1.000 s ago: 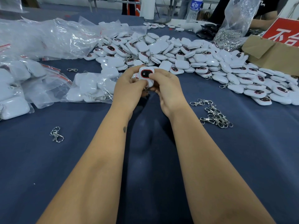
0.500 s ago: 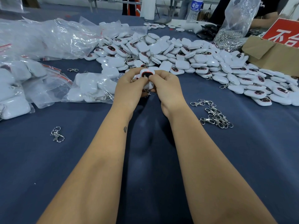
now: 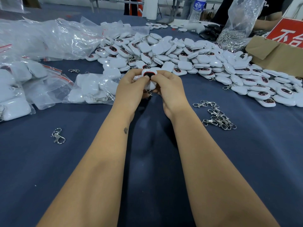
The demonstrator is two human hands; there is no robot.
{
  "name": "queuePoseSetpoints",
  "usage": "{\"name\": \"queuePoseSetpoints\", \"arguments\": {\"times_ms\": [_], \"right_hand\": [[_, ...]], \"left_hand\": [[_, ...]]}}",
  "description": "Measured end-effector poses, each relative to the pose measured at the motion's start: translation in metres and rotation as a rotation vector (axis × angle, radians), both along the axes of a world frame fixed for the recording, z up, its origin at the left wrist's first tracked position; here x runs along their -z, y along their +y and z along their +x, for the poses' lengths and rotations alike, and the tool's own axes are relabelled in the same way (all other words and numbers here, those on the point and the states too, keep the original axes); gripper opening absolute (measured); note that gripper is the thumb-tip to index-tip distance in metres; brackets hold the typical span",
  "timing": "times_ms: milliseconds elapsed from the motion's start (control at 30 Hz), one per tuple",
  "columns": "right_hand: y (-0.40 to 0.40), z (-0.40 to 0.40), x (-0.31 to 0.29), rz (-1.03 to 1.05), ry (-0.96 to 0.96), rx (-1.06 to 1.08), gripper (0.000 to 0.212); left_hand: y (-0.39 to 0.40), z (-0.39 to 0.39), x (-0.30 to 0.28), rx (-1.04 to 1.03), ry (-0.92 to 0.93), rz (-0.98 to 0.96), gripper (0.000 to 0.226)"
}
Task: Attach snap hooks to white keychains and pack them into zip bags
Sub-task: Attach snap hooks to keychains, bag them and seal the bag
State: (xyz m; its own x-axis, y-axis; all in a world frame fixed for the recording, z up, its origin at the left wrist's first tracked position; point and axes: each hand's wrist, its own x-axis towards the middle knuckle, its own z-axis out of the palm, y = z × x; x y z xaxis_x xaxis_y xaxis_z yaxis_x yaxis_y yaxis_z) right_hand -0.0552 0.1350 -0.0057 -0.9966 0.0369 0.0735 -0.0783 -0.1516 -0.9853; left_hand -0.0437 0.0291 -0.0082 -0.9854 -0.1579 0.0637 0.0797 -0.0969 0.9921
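Over a matte, dark blue cloth table [image 3: 147, 161], the left hand [image 3: 129, 89] and right hand [image 3: 170, 90] together pinch one white keychain [image 3: 149, 79], thumbs pressed on its face, fingers curled behind. It is a smooth, glossy plastic tile with rounded corners and a dark oval window rimmed in red. A bit of metal shows beneath it, unclear. Behind lies a heap of keychains [image 3: 188, 54]; shiny metal snap hooks [image 3: 218, 117] cluster right; crinkled clear zip bags [image 3: 91, 90] lie left.

white keychains [image 3: 170, 51], navy tablecloth [image 3: 49, 169], red sign [image 3: 286, 32]
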Motion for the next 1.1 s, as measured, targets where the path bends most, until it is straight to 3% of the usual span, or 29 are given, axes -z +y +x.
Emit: {"name": "queuePoseSetpoints", "arguments": {"times_ms": [533,867,1100], "right_hand": [[-0.0003,-0.0029,0.0025,0.003,0.015,-0.041,0.017],[-0.0023,-0.0033,0.0033,0.042,0.03,-0.016,0.025],[-0.0025,-0.0018,0.0031,0.027,0.016,0.006,0.025]], "left_hand": [[-0.0002,0.002,-0.0005,-0.044,0.056,-0.059,0.02],[-0.0006,0.0007,-0.0027,-0.019,-0.008,0.051,0.015],[-0.0015,0.0014,-0.0027,0.001,-0.015,0.02,0.016]]}}
